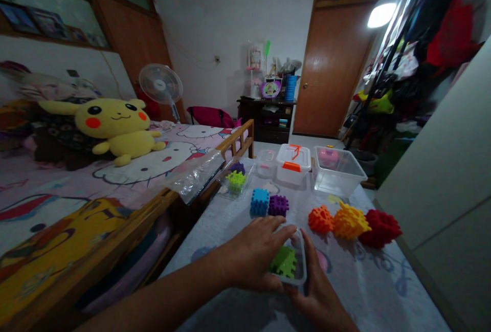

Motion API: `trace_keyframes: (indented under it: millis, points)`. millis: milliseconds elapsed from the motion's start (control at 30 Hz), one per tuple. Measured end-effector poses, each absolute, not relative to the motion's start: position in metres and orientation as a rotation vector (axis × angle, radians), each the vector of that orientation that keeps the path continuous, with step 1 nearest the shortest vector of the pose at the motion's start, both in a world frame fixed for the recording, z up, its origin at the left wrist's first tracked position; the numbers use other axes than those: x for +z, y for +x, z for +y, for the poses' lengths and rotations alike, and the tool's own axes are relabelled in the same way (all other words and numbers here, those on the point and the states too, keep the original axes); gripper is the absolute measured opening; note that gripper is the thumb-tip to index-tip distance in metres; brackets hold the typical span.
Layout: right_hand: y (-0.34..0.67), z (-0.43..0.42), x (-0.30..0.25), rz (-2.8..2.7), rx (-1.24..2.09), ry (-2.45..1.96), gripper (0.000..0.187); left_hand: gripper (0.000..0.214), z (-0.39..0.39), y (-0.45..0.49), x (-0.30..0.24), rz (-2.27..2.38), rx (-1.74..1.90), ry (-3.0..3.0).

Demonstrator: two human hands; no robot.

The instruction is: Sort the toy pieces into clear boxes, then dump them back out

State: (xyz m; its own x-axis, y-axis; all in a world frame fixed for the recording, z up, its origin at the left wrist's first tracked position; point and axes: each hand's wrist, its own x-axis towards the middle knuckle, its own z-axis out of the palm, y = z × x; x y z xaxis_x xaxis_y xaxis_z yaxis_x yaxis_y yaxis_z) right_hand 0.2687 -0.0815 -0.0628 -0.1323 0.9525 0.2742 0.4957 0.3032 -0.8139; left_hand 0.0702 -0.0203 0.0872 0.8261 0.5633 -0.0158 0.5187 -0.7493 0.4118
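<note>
A small clear plastic box [301, 265] with a green puzzle cube [284, 262] inside sits on the table near me. My left hand [253, 255] lies over its left side, fingers curled onto the rim. Under and along the right side of the box is my right hand [316, 283], holding it there. Behind the box stand a blue cube [260, 202] and a purple cube [278, 205]. To the right lie an orange cube [320, 219], a yellow-orange cube [350, 221] and a red cube [381, 228].
A clear tray [245, 181] with green and purple pieces, a small clear tub [266, 162], a white box with orange latch [293, 163] and a large clear bin [337, 173] stand at the table's far end. A bed with a yellow plush [115, 125] flanks the left; a pale cabinet [448, 168] the right.
</note>
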Motion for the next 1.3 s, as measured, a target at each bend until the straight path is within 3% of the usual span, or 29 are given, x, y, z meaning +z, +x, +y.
trace_keyframes:
  millis: [467, 700, 967, 1300]
  points:
    - [0.267, -0.086, -0.055, -1.754, 0.802, -1.272, 0.101, 0.106, -0.016, 0.064, 0.093, 0.881, 0.123, 2.497]
    - [0.270, -0.084, -0.062, -1.742, 0.829, -1.237, 0.104, 0.094, 0.006, 0.033, 0.134, 0.927, 0.229, 2.509]
    - [0.277, -0.078, -0.078, -1.785, 0.807, -1.200, 0.103, 0.092, 0.073, 0.017, 0.187, 1.175, 0.346, 2.656]
    - [0.284, -0.072, -0.087, -1.794, 0.834, -1.176, 0.105, 0.101, 0.185, 0.029, 0.170, 1.561, 0.182, 2.645]
